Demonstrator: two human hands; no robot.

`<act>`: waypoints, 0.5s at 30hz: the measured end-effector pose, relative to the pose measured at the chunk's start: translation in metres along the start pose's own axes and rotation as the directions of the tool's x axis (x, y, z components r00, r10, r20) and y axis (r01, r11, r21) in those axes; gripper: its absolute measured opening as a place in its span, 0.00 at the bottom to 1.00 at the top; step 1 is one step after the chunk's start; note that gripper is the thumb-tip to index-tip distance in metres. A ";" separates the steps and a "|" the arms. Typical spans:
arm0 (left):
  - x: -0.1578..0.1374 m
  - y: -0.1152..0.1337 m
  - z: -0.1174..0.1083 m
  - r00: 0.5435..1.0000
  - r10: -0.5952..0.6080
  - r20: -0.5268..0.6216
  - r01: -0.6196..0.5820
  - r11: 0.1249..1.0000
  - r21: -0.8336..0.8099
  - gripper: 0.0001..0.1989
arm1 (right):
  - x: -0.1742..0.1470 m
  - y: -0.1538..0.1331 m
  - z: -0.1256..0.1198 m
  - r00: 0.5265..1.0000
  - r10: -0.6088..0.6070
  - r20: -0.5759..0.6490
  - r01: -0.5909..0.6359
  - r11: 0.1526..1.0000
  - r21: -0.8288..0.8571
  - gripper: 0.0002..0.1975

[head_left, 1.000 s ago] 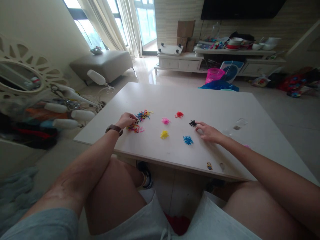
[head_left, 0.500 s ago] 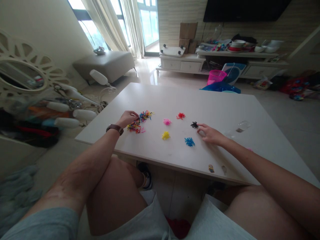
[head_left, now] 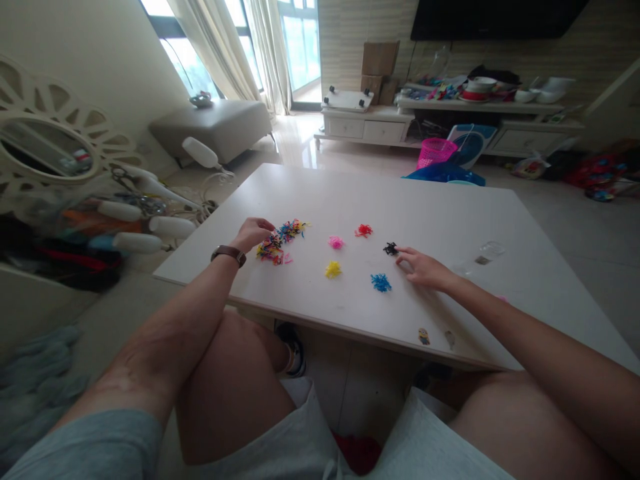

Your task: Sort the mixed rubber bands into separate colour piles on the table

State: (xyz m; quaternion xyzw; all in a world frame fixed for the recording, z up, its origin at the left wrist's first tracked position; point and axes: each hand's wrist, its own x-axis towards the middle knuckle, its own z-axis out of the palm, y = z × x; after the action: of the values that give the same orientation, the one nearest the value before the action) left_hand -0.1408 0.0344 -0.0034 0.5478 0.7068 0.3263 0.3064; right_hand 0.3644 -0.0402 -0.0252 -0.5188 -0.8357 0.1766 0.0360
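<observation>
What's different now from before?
The left hand has shifted slightly upward in view by the mixed pile; whether it holds anything, I can't tell. The right hand stays at the black pile. The red pile, pink pile, yellow pile and blue pile stayed put.

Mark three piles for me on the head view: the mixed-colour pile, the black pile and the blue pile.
Mixed-colour pile [head_left: 271, 251]: head view, on its nearer clump.
Black pile [head_left: 389, 249]: head view, on its middle, beside the fingertips.
Blue pile [head_left: 381, 283]: head view, on its middle.
</observation>
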 end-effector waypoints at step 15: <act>0.005 -0.006 0.003 1.000 0.010 0.003 -0.009 0.990 -0.138 0.10 | 0.000 -0.003 -0.001 1.000 0.000 0.017 0.000 1.000 -0.026 0.21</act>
State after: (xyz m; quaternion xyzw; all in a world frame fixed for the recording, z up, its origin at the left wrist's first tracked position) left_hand -0.1430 0.0382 -0.0108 0.5292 0.6792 0.3751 0.3434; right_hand 0.3620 -0.0412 -0.0228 -0.5177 -0.8381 0.1703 0.0223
